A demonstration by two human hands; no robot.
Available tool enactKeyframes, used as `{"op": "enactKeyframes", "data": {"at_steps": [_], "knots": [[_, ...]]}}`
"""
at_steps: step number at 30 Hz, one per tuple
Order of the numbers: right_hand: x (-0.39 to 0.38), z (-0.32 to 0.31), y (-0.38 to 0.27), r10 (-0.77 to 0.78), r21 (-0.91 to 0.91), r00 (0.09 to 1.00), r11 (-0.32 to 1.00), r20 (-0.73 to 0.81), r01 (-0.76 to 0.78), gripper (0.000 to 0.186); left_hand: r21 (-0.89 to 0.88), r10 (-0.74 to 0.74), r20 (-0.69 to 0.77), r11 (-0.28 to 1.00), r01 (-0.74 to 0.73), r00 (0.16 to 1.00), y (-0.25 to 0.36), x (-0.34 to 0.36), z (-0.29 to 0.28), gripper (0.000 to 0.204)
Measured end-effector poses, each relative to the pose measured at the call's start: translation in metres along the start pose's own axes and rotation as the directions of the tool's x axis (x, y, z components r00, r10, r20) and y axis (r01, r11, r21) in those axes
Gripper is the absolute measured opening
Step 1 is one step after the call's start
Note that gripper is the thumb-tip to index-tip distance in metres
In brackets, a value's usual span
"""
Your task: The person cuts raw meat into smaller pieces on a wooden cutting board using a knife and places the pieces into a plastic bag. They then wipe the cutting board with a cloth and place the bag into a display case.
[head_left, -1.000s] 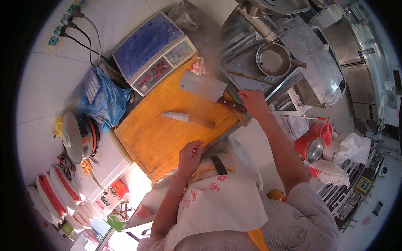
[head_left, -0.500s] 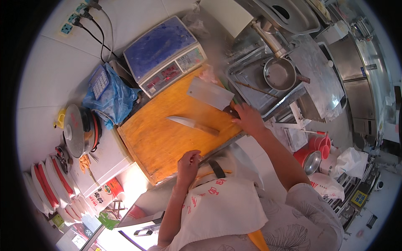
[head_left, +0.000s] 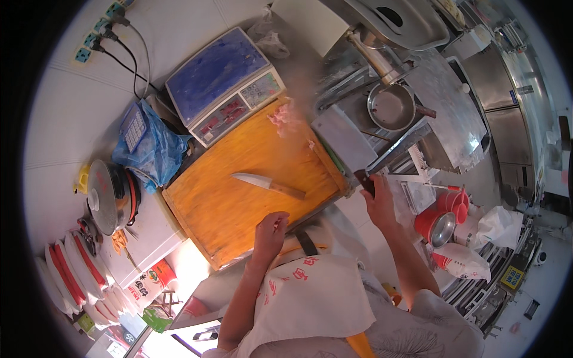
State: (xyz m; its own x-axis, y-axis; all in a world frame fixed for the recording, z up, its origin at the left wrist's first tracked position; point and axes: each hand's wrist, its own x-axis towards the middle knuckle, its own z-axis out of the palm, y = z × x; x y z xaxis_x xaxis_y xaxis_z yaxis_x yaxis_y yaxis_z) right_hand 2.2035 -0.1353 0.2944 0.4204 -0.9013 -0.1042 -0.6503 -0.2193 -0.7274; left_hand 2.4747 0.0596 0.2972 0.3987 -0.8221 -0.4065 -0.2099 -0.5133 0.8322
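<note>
The right hand (head_left: 377,200) is gripping the handle of a cleaver (head_left: 346,143), whose blade is extending up and left from the fingers over the edge of the orange cutting board (head_left: 239,203). The left hand (head_left: 270,232), loosely curled and empty, is hovering just below a small knife (head_left: 268,185) lying crosswise.

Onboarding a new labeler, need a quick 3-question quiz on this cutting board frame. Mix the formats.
1. True or false: the right hand has its grip on the cleaver by its dark handle.
2. Multiple choice: what lies flat in the middle of the orange cutting board? A) a ladle B) a small knife C) a plate
3. Fill in: the left hand sits at the board's near edge, holding ____.

Key
1. True.
2. B; its blade points toward the blue plastic bag.
3. Nothing; the fingers are loosely curled and empty. The pink meat scraps lie at the far edge, beside the scale.
</note>
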Motion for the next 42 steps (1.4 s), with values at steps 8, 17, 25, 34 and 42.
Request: {"op": "enactKeyframes", "data": {"at_steps": [8,17,25,34,42], "knots": [[0.032,0.006,0.049,0.018,-0.092,0.995,0.995,-0.095,-0.027,0.036,0.076,0.177,0.015,0.981,-0.177,0.984,0.032,0.036,0.016,0.016],[0.044,0.009,0.023,-0.167,-0.356,0.955,0.932,-0.244,0.072,0.025,0.317,0.210,-0.002,0.928,-0.198,0.978,0.026,0.076,0.033,0.011],[0.053,0.075,0.002,-0.109,-0.353,0.993,0.928,0.053,0.121,0.007,0.365,0.322,-0.305,0.909,-0.202,0.896,0.052,0.172,0.070,0.013],[0.099,0.078,-0.010,0.123,-0.571,0.970,0.821,0.211,0.020,0.010,0.302,0.180,-0.277,0.949,-0.093,0.944,0.064,0.198,0.075,0.022],[0.111,0.073,-0.022,0.112,-0.593,0.952,0.801,0.286,0.084,0.007,0.412,0.177,-0.226,0.909,-0.071,0.958,0.063,0.205,0.074,0.017]]}}
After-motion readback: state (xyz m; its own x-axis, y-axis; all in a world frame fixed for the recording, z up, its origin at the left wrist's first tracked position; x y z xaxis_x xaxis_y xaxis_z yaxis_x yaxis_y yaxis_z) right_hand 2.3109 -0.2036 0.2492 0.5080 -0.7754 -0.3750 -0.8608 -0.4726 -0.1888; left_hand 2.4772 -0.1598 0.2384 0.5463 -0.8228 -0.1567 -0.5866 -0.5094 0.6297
